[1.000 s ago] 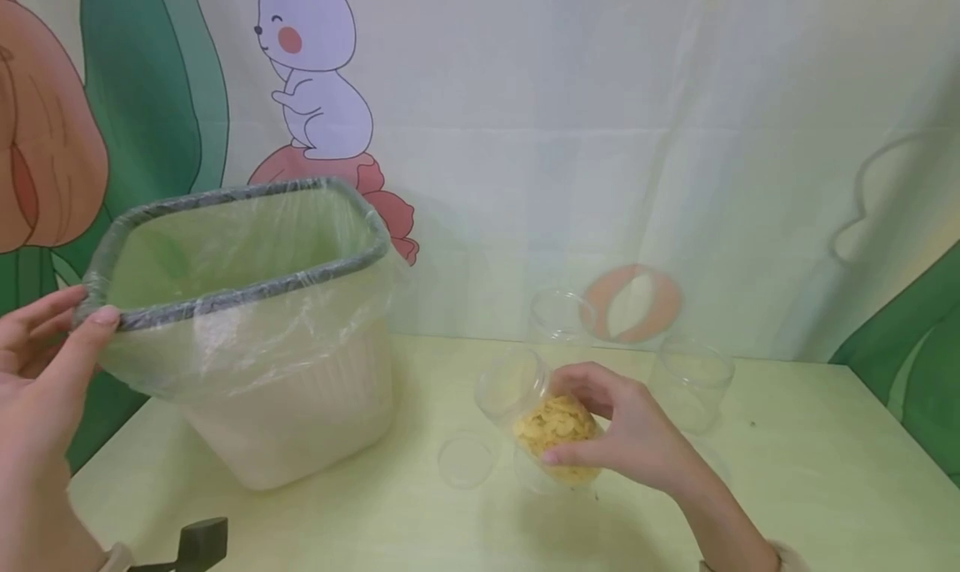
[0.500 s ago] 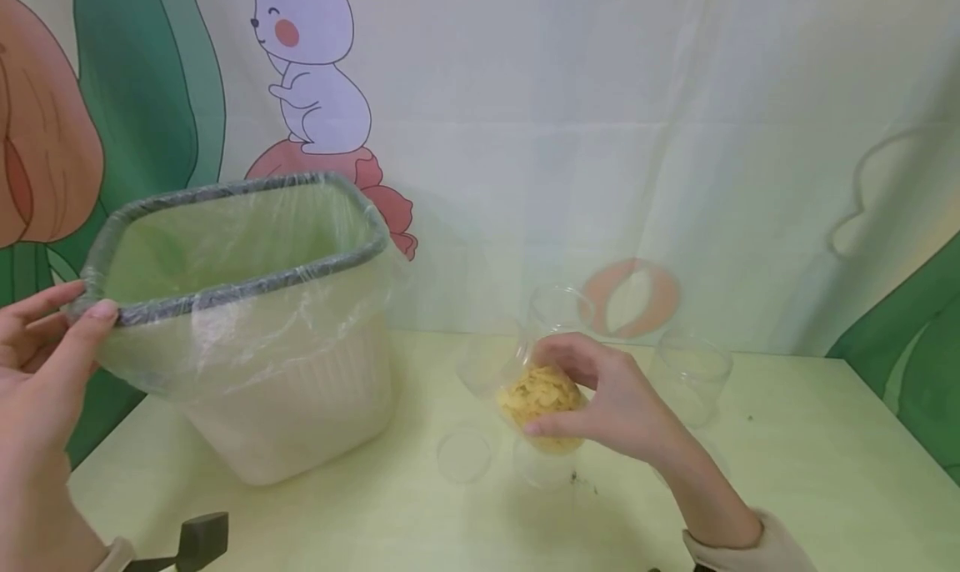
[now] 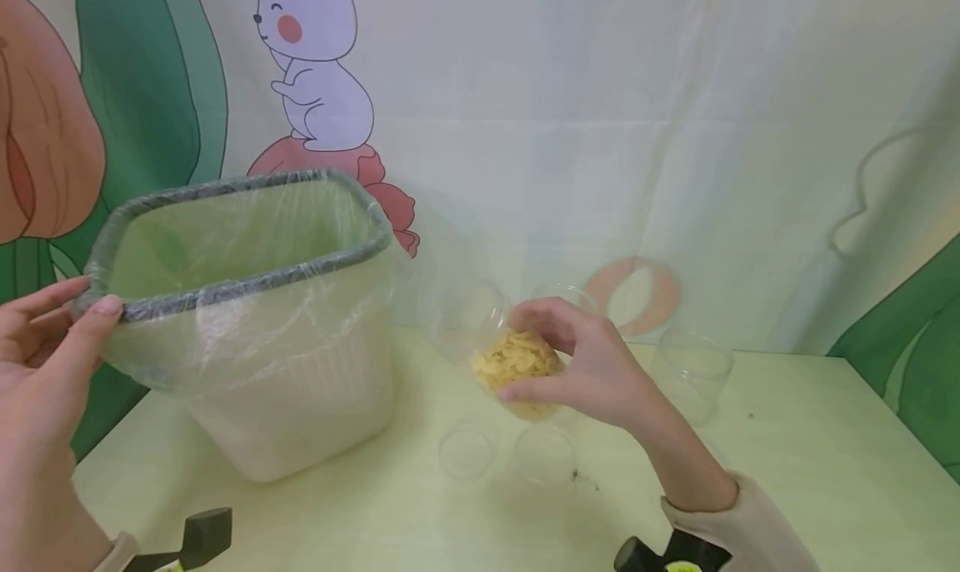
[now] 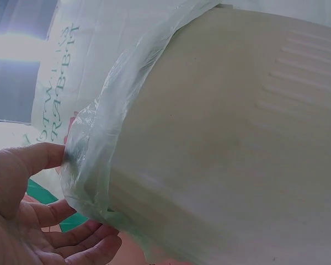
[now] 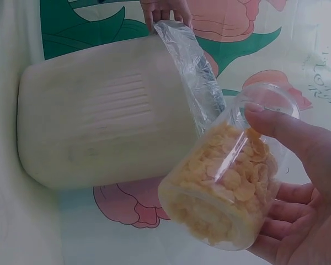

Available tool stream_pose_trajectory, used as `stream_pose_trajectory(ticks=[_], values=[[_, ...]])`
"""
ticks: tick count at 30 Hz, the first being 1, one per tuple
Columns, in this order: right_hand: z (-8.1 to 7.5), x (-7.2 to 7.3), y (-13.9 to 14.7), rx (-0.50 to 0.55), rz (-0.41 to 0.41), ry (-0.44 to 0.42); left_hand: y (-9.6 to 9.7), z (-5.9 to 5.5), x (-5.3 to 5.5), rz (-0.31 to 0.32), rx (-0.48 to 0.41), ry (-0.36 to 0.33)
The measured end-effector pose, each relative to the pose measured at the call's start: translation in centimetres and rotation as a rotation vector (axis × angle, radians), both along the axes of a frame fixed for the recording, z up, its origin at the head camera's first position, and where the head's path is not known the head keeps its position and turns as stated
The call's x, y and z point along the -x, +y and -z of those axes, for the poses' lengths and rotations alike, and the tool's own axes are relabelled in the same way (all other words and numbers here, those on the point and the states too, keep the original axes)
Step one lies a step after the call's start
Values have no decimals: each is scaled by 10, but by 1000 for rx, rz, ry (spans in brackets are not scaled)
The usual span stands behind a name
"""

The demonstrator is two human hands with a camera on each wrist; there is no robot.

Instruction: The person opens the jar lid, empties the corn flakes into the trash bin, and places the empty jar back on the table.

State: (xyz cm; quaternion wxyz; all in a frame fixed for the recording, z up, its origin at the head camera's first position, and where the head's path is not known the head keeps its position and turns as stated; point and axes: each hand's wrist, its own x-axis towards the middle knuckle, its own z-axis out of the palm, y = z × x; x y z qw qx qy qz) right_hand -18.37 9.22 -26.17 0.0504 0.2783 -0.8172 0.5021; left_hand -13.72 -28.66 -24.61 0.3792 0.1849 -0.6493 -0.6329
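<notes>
My left hand (image 3: 54,362) pinches the near left corner of a lined trash bin (image 3: 300,413), thumb and fingers on its grey rim. A thin clear bag (image 4: 107,121) is folded over that rim; in the left wrist view the fingertips press it. My right hand (image 3: 592,368) grips a clear plastic jar of cornflakes (image 5: 223,187) round its side. The jar leans with its mouth toward the bin, above the table and right of the bin. The flakes (image 3: 517,368) lie in its lower part, and its mouth has no lid on it.
Two clear round lids, a left lid (image 3: 466,451) and a right lid (image 3: 545,455), lie on the pale green table (image 3: 375,530). A clear jar (image 3: 693,380) stands at the back right; another jar's rim (image 3: 566,288) shows behind my right hand. A printed cloth (image 3: 480,130) hangs behind.
My right hand has lifted the jar of cornflakes up and to the left, toward the bin, uncovering the right lid. My left hand stays at the bin's rim.
</notes>
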Motion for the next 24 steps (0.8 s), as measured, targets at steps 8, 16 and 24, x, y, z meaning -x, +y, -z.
stream_pose_trajectory(ticks=[8, 16, 24], values=[[-14, 3, -12, -8, 17, 10, 5, -4, -2, 6, 30, 4], [-24, 5, -24, 13, 33, -5, -1, 1, 1, -4, -1, 24], [-35, 7, -36, 19, 39, 1, -1, 1, 1, 6, -11, 31]])
